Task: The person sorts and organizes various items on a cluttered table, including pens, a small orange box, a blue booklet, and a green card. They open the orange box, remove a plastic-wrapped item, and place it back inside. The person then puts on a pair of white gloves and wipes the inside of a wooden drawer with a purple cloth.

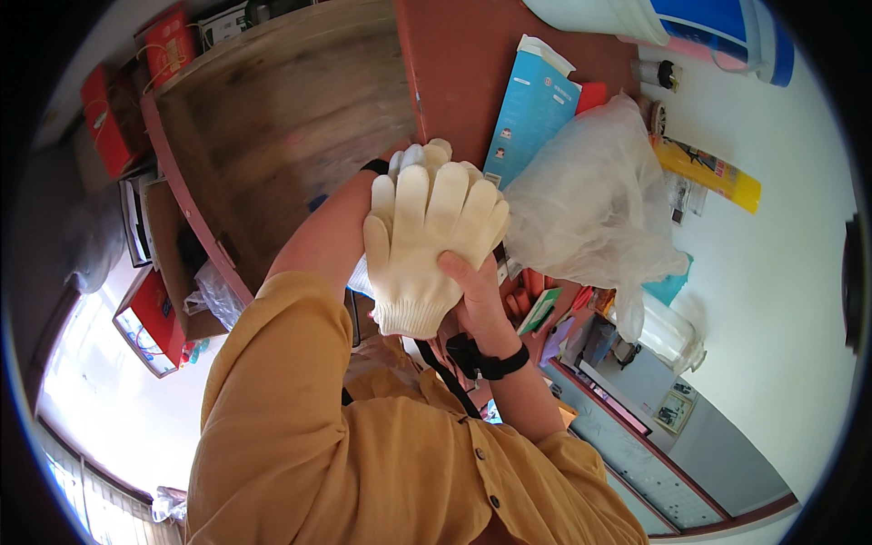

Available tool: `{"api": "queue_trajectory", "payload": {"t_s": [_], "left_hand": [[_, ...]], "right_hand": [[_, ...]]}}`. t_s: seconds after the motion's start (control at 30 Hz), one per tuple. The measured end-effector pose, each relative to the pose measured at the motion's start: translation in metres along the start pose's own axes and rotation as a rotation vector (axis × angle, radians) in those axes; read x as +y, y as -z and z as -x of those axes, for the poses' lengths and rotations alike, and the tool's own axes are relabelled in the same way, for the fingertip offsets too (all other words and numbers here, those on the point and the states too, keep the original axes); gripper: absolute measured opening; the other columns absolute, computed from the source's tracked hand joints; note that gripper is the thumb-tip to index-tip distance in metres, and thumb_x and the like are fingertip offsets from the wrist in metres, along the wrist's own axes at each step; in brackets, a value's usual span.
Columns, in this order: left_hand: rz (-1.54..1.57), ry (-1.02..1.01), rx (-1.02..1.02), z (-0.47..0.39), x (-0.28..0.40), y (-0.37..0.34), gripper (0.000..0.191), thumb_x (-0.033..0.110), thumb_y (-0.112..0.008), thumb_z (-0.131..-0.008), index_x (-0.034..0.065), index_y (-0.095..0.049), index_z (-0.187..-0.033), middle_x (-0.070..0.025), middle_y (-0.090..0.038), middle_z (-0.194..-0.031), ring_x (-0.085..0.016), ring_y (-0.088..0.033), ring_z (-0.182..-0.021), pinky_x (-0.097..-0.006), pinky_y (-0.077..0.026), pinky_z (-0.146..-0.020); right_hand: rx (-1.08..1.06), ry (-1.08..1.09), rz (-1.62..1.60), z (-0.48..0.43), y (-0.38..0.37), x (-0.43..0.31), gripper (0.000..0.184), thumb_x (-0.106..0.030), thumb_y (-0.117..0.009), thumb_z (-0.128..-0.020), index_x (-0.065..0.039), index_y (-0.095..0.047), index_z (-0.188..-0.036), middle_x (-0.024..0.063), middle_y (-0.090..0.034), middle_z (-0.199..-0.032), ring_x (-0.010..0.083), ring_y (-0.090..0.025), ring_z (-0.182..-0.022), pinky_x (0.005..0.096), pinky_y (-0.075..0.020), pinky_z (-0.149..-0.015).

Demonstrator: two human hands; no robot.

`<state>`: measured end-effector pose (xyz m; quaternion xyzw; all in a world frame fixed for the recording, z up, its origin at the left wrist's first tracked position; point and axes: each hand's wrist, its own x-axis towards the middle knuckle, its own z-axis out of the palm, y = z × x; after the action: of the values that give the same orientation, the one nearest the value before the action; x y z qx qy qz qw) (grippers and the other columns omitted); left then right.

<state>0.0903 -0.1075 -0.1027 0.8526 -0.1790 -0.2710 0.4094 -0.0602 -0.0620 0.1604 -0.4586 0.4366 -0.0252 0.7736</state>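
A stack of cream knitted work gloves (436, 225) is held up before my chest, fingers pointing away from me. The front glove has a ribbed cuff, and a blue-edged cuff shows behind it. My right hand (480, 293) grips the stack at its lower right side, with the thumb pressed on the front glove and the fingers hidden behind. At the far upper left of the stack is my left hand (402, 146), mostly covered by the gloves. Its grip cannot be made out. Both wrists wear black bands; the right one carries a small black device.
Right of the gloves, a cloudy plastic bag (586, 197) and a blue printed box (531, 109) lie on a red-brown tabletop (456, 68). A worn wooden surface (286, 129) with a red-brown edge spreads to the left. Beyond it stands an open cardboard box (167, 259).
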Motion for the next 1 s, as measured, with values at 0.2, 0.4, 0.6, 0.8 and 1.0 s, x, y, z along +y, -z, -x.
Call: {"api": "queue_trajectory", "payload": {"t_s": [0.2,0.4,0.6,0.8,1.0], "left_hand": [[-0.121,0.007,0.040,0.000,0.003,-0.002,0.060,0.032,-0.075,-0.082,0.0178,-0.060,-0.138,-0.0200,-0.063,-0.128,-0.036,-0.059,-0.119,-0.0422,-0.051,-0.100],[-0.219,0.015,0.076,0.000,0.007,-0.003,0.062,0.031,-0.075,-0.082,0.0188,-0.059,-0.140,-0.0201,-0.062,-0.129,-0.037,-0.058,-0.120,-0.0427,-0.051,-0.101],[-0.301,0.048,0.125,0.001,0.011,-0.006,0.065,0.031,-0.075,-0.081,0.0199,-0.057,-0.143,-0.0201,-0.060,-0.131,-0.038,-0.056,-0.122,-0.0433,-0.050,-0.101],[-0.357,0.030,0.191,0.002,0.017,0.007,0.067,0.030,-0.075,-0.081,0.0209,-0.055,-0.145,-0.0201,-0.059,-0.132,-0.039,-0.055,-0.123,-0.0439,-0.050,-0.102],[-0.249,-0.065,0.121,0.022,0.014,0.045,0.070,0.030,-0.075,-0.081,0.0220,-0.054,-0.147,-0.0201,-0.058,-0.133,-0.040,-0.054,-0.124,-0.0444,-0.050,-0.102]], "right_hand": [[-0.009,-0.019,0.056,0.000,0.005,0.002,0.057,-0.016,-0.079,-0.089,-0.001,-0.054,-0.138,0.0063,-0.065,-0.128,0.0174,-0.064,-0.115,0.0341,-0.0530,-0.097],[-0.031,-0.030,0.073,-0.002,0.009,0.005,0.057,-0.015,-0.078,-0.090,-0.002,-0.053,-0.139,0.0052,-0.065,-0.129,0.0160,-0.063,-0.115,0.0333,-0.0523,-0.098],[-0.037,-0.041,0.093,-0.002,0.009,0.005,0.057,-0.014,-0.078,-0.090,-0.002,-0.052,-0.140,0.0050,-0.064,-0.129,0.0160,-0.063,-0.116,0.0333,-0.0523,-0.098],[-0.043,-0.029,0.131,-0.002,0.011,0.005,0.055,-0.014,-0.078,-0.090,-0.002,-0.053,-0.138,0.0050,-0.066,-0.127,0.0157,-0.063,-0.113,0.0332,-0.0531,-0.096],[-0.028,-0.008,0.189,-0.001,0.009,0.007,0.055,-0.015,-0.078,-0.089,-0.002,-0.054,-0.137,0.0056,-0.066,-0.124,0.0153,-0.064,-0.111,0.0326,-0.0532,-0.095]]}}
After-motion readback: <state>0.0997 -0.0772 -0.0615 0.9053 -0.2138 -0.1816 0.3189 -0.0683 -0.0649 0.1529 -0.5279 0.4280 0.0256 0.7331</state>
